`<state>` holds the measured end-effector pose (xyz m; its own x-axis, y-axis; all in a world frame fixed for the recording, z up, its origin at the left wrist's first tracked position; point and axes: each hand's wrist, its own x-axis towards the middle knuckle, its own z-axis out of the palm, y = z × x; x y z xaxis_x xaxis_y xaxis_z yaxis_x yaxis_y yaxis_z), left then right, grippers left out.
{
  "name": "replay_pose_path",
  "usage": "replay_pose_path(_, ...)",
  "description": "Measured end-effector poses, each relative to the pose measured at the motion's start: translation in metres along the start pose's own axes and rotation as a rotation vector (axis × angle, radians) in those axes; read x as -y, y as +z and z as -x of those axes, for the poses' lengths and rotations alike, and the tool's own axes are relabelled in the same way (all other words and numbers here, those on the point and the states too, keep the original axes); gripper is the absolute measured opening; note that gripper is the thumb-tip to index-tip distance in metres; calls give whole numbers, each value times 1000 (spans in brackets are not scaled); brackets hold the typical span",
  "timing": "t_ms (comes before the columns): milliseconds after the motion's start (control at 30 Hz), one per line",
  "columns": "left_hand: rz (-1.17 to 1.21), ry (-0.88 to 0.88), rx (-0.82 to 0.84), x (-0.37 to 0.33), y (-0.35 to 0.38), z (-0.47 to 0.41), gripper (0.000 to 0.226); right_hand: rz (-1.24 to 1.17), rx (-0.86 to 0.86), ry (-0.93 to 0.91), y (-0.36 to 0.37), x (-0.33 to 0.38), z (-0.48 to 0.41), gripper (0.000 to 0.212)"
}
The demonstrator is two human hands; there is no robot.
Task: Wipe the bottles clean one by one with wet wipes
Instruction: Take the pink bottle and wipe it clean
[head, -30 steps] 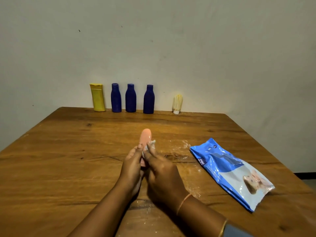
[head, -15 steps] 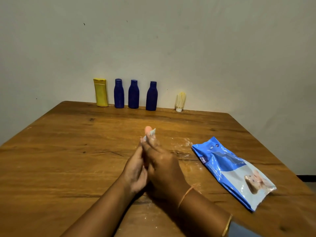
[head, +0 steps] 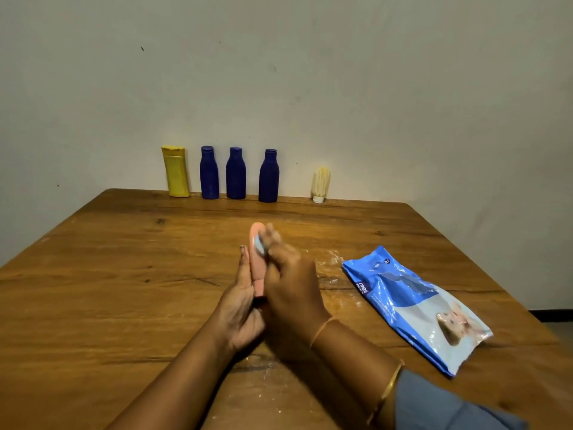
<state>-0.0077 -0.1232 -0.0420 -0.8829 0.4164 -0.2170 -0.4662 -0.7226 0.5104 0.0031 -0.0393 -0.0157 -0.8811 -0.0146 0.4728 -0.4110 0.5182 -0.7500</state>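
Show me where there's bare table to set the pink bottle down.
Widest bare wood: the table's left half, from the left hand out to the edge. Also the band between the back bottle row and the pink bottle. Crowded: the wipes pack on the right, and the row's closely spaced left end.

— What stands behind it all?
— A plain, pale grey plaster wall (head: 356,88), flecked with a few small dark specks, dimly and evenly lit.
— And the furniture?
— One broad bench of brown, knotty, grained wood (head: 102,293), its far edge against that wall.
— Any floor?
— A greyish sliver (head: 566,329) at the far right, under a dark skirting strip (head: 553,315).
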Motion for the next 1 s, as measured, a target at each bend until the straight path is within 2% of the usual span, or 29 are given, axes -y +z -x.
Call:
replay_pose_path(67, 31, 12, 11, 3, 1, 0, 54, -10, 0, 35, -6, 2, -15, 44)
replay_pose_path(167, 66, 49, -25, 0, 0, -2, 51, 56, 110, 20, -5, -4, -10, 40)
replay_pose_path(267, 36, 128, -121, -1, -5, -7, 62, 48, 147, 7, -3, -13, 11, 42)
replay_pose_path(467, -43, 148, -167, 1, -5, -10, 55, -37, 70, 32, -11, -22, 21, 42)
replay_pose_path(600, -147, 277, -237, -3, -8, -16, 47, 53, -68, -49, -18, -19, 19, 40)
replay_pose_path(700, -91, 368, -338, -13, -13, -20, 46, 155, -100, -118, -22, -16, 19, 40)
replay_pose_path(767, -83, 339, -337, -13, -13, -19, 42, 285, 20, -208, -15, -13, 27, 39)
replay_pose_path(833, -77, 311, -352, -11, -12, -18, 40, 532, 121, -330, -1, -17, 37, 39)
replay_pose_path(900, -67, 329, -384, -12, -13, -19, 40, 715, 164, -395, 9, -27, 40, 46)
replay_pose_path(1000, -45, 365, -388, -13, -14, -20, 40, 719, 165, -394, 9, -37, 35, 51)
